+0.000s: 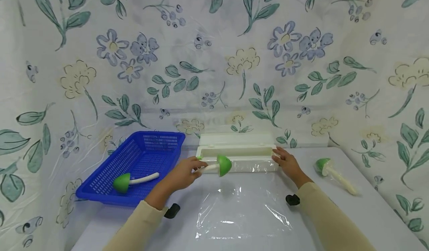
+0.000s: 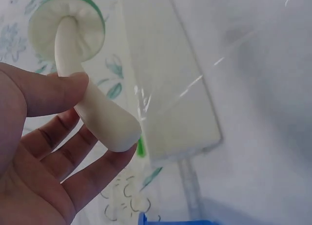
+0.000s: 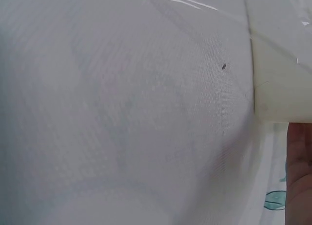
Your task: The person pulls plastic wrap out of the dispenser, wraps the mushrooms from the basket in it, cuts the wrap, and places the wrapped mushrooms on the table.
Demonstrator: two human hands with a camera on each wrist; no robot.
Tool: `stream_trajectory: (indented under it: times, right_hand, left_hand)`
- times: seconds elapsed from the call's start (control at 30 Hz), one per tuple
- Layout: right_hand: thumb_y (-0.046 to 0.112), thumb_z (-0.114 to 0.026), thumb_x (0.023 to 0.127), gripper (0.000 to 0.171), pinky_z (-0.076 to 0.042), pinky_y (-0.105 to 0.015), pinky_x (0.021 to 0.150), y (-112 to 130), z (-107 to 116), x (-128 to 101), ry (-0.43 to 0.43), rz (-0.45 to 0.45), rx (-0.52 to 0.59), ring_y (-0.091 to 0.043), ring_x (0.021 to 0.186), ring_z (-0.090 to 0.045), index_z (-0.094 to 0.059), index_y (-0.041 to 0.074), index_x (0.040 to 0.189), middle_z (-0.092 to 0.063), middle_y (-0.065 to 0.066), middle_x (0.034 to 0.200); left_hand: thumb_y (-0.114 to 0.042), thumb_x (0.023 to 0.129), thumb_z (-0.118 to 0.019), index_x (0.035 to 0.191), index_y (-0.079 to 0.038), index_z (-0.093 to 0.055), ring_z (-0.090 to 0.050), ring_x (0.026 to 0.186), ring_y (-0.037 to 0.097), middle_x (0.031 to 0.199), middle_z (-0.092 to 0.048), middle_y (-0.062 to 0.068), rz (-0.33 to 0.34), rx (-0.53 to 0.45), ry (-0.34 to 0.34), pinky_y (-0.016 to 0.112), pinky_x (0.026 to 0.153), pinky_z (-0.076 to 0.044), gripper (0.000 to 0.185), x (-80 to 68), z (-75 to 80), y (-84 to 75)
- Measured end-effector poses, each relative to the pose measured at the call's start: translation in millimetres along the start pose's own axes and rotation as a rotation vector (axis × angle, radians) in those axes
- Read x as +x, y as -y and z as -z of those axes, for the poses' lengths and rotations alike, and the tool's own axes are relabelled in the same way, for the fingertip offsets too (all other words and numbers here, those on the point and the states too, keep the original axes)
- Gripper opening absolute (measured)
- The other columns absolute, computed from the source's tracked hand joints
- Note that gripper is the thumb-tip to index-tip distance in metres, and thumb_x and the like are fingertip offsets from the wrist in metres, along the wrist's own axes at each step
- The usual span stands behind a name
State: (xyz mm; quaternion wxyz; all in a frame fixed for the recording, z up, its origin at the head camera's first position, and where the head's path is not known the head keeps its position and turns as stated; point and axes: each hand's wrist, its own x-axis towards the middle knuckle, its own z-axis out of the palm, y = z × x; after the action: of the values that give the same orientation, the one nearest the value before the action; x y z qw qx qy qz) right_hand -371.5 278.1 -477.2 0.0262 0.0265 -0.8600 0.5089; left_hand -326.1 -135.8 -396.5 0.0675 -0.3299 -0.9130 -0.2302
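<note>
My left hand (image 1: pixel 186 172) pinches a toy mushroom (image 1: pixel 223 165) by its white stem, the green cap pointing right, in front of a long white film dispenser box (image 1: pixel 236 141). In the left wrist view, thumb and fingers grip the mushroom's stem (image 2: pixel 97 108) near its base. The box's lid stands back, and clear plastic film (image 1: pixel 244 206) spreads from its front over the table. At the box's right end my right hand (image 1: pixel 289 164) touches the corner with its fingertips. The right wrist view shows only part of that hand (image 3: pixel 300 181) against the box end (image 3: pixel 282 88).
A blue plastic basket (image 1: pixel 134 143) stands at the left with another green-capped mushroom (image 1: pixel 122 183) in it. To the right, a mushroom (image 1: pixel 335 174) that looks wrapped in film lies on the white table (image 1: pixel 362 217). A floral sheet (image 1: pixel 214 72) hangs behind.
</note>
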Motion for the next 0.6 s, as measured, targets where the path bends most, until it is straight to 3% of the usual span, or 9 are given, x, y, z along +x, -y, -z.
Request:
stream_trajectory:
  times: [0.27,0.6]
  right_hand:
    - [0.032,-0.055,0.1,0.058,-0.036,-0.049,0.104,-1,-4,-1,0.007,-0.001,0.037,-0.039,0.139,-0.028,-0.039,0.002,0.147,-0.017,-0.012,0.16]
    - [0.03,-0.053,0.101,0.056,-0.037,-0.05,0.103,3,-1,-2,0.004,0.005,0.008,-0.041,0.139,-0.028,-0.039,0.001,0.147,-0.017,-0.012,0.16]
  left_hand:
    - [-0.004,0.088,-0.069,0.115,-0.012,-0.07,-0.055,0.082,0.012,0.095,-0.059,-0.003,-0.084,0.029,0.044,0.032,0.07,-0.047,0.028,-5.2,-26.7,-11.1]
    - [-0.009,0.09,-0.069,0.117,-0.017,-0.071,-0.054,0.083,0.007,0.098,-0.06,-0.007,-0.129,0.035,0.138,0.027,0.071,-0.048,0.028,-9.4,-49.7,-37.5]
